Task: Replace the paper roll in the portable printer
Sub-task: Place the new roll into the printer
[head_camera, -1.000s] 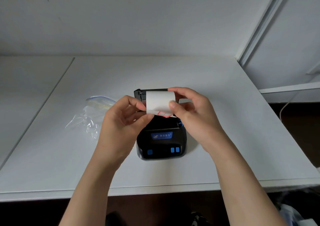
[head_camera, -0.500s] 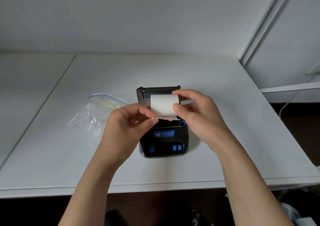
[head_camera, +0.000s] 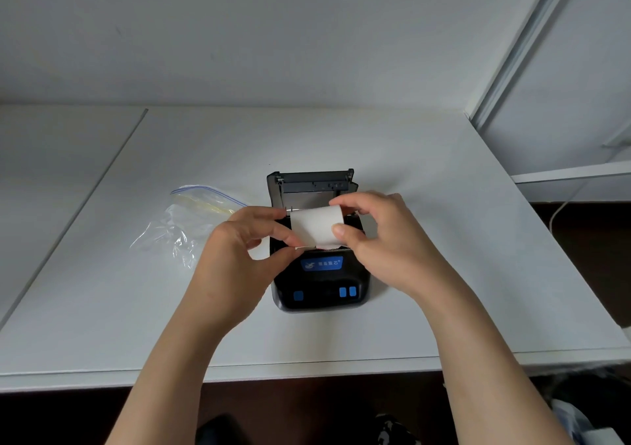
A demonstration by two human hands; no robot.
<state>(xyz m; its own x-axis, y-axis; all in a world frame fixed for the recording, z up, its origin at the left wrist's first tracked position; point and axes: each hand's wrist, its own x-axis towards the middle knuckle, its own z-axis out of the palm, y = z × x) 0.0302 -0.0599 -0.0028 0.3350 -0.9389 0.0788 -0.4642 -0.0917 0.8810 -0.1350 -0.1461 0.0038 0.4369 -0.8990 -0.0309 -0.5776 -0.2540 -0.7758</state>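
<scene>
Portable printer (head_camera: 321,280): black casing, blue label and three blue buttons on front panel; sat upright near front-centre of white table (head_camera: 426,239). Lid (head_camera: 316,182) found hinged open toward the back, paper bay exposed. Paper roll (head_camera: 316,226): white, narrow, axis lying across the printer's width, positioned over the open bay, pinched at both ends. Loose end trailed down toward the front edge of bay; red mark partly visible there.

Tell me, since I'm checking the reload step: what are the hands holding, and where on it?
Both hold the paper roll: the right hand at its right end, the left hand pinching its loose bottom edge.
</scene>
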